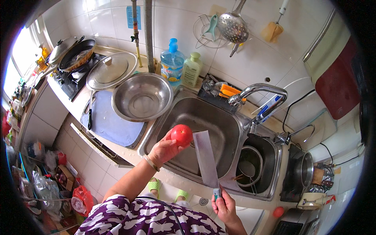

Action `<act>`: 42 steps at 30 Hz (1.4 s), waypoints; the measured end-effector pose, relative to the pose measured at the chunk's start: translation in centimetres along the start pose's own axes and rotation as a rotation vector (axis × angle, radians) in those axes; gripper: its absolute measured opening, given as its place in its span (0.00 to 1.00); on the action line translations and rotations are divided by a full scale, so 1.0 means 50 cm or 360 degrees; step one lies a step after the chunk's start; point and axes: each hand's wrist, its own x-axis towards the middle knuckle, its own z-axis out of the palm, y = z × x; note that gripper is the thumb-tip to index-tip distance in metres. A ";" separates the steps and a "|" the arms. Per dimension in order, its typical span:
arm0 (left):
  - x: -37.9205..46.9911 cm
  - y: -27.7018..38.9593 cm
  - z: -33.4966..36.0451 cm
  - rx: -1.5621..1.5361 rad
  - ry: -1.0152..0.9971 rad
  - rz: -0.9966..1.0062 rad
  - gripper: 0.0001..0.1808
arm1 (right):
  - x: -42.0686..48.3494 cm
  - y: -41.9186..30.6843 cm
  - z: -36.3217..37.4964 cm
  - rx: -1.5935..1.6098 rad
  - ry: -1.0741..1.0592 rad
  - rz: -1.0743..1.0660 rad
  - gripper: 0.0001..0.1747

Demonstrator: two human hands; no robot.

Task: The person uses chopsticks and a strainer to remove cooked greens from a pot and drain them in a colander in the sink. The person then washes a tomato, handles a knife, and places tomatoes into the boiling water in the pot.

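Observation:
My left hand (166, 148) holds a red tomato (181, 135) over the near left part of the large steel sink basin (217, 114). In my right hand (224, 204) is the handle of a cleaver (206, 160), whose broad blade points away from me across the basin. The blade's far end is beside the tomato; whether they touch I cannot tell. Left of the sink lies a blue-grey cutting board (114, 126) with drops of water on it. A wide steel bowl (142, 97) rests partly over the board, next to a glass lid (111, 70).
A chrome faucet (264, 88) arches over the sink's right side. The smaller basin holds a pot with a strainer (249, 167). Pump bottle (172, 63) and green bottle (191, 70) stand behind. Another tomato (278, 211) lies at the lower right. A frying pan (77, 55) sits on the stove.

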 end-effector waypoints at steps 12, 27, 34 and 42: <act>-0.014 -0.004 0.003 0.0175 0.0086 0.0140 0.40 | 0.053 -0.002 0.045 -0.0107 -0.0044 -0.0151 0.25; -0.034 0.168 0.177 0.3185 0.0045 0.0921 0.35 | 0.285 0.088 0.195 -0.2039 -0.0489 -0.1082 0.23; -0.028 0.127 0.107 0.2085 0.0368 0.0536 0.39 | 0.484 0.173 0.377 -0.2119 -0.0581 -0.1125 0.14; -0.011 0.025 0.101 0.1101 0.0314 -0.0254 0.32 | 0.304 0.115 0.171 -0.0760 0.0064 -0.0690 0.15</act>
